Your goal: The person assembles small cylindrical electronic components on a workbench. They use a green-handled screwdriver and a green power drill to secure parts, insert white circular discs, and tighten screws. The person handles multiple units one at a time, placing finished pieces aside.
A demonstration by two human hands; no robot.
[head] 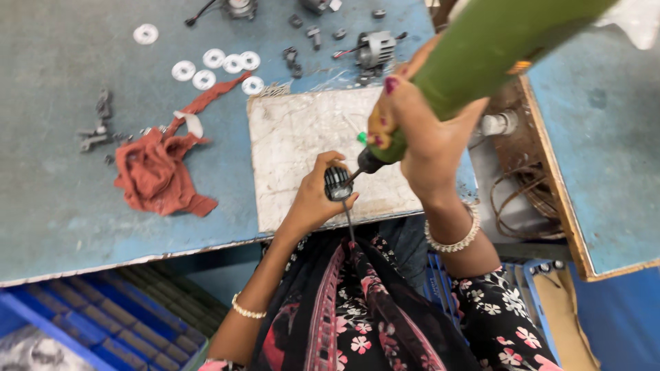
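- My left hand (pixel 313 199) is clamped around a small black ribbed part (pixel 337 183), pinning it on the white board (pixel 295 137) near the table edge.
- My right hand (pixel 412 134) is wrapped tight on the green power driver (pixel 481 48); its bit tip touches the part from the upper right.
- The driver's long axis slants from upper right down-left to the part; the 2 hands sit just beside each other.
- A thin wire (pixel 349 223) hangs from the part toward me.
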